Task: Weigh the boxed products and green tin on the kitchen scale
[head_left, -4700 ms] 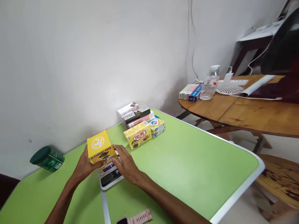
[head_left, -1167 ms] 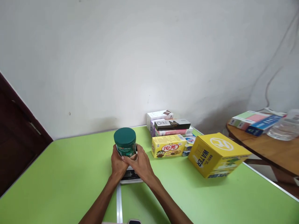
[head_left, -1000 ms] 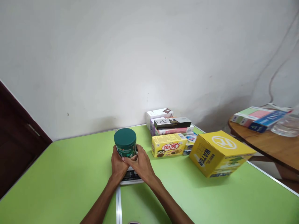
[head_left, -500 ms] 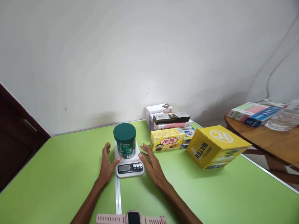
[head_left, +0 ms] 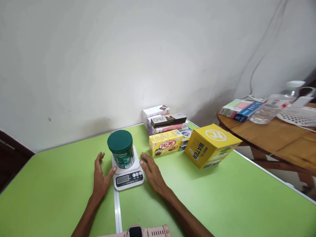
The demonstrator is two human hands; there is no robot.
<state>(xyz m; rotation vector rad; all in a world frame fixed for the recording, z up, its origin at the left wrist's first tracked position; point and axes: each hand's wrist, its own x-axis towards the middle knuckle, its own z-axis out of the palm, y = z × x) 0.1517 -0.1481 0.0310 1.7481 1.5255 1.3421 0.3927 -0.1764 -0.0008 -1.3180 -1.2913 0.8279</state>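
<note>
A dark green jar (head_left: 120, 149) with a green lid stands upright on a white digital kitchen scale (head_left: 129, 180), whose small display looks blank. On the left side of the scale is my left hand (head_left: 101, 177), open, its thumb at the scale's edge. My right hand (head_left: 153, 173) is open too, its fingertips along the right edge of the scale. Whether either hand actually touches the scale I cannot tell. Neither hand holds anything. Nearest me, a pink-strapped smartwatch (head_left: 135, 231) is partly cut off by the bottom of the view.
Behind my right hand stand a yellow snack box (head_left: 165, 143), a black box (head_left: 168, 120) on a stack, and a white box (head_left: 156, 110). A larger yellow carton (head_left: 209, 144) is to the right. A wooden table (head_left: 278, 138) beyond holds a clear bottle (head_left: 274, 104) and colourful boxes (head_left: 241, 109).
The view has swung to the right, bringing more of the wooden table and the whole bottle into sight. Both hands keep about the same places beside the scale.
</note>
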